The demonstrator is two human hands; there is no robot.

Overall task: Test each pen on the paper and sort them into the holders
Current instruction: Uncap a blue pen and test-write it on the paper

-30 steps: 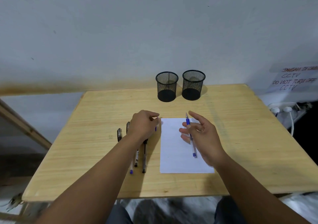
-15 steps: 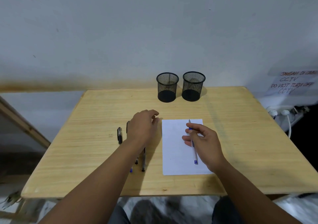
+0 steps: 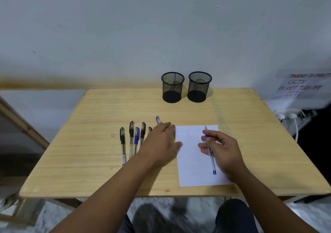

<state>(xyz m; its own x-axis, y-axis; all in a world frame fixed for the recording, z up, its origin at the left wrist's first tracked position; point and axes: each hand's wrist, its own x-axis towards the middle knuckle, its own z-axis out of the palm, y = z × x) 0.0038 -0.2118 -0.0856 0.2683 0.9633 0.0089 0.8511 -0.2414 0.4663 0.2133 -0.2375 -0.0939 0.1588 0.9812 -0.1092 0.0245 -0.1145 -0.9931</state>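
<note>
Since a moment ago, the left hand [image 3: 161,141] has flattened, fingers straight, at the paper's [image 3: 195,163] left edge, uncovering the waiting pens [image 3: 132,139]. The right hand [image 3: 222,150] pinches a blue pen [image 3: 210,150], tip over the paper. Both holders [image 3: 185,87] look empty on the bench [image 3: 100,161]; sorting hasn't started.

Table [image 3: 250,143] pale wood, visible grain, satin. Holders [image 3: 172,87] black metal mesh, matt. Paper [image 3: 191,161] white, matt. Pens [image 3: 131,139] clear glossy plastic.
</note>
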